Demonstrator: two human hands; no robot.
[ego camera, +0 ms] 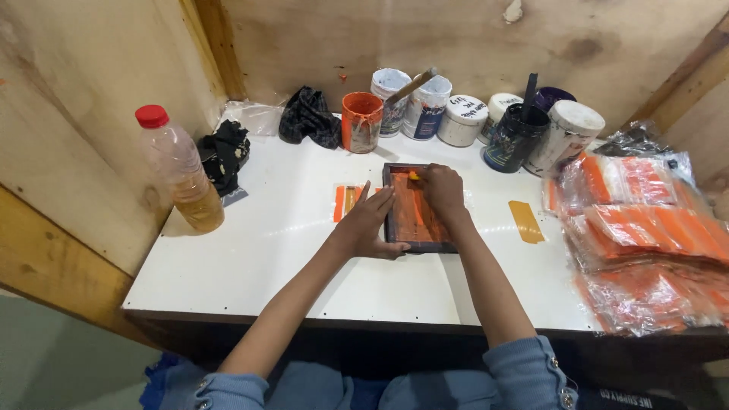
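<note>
Small dark-framed screen (416, 209), orange-inked, lies mid desk (288, 250). Left hand (367, 224) flat, fingers spread on frame's left edge, steadying it. Right hand (440, 190) closed around yellow-tipped tool (414, 176) at the frame's far end.

A single view from a camera worn on the person's head, tilted down and forward over a white table (266, 258). It sits close (both forearms reach in from the bottom edge), facing a plywood back wall (456, 38) where the table ends. There is no second view to share the scene.
</note>
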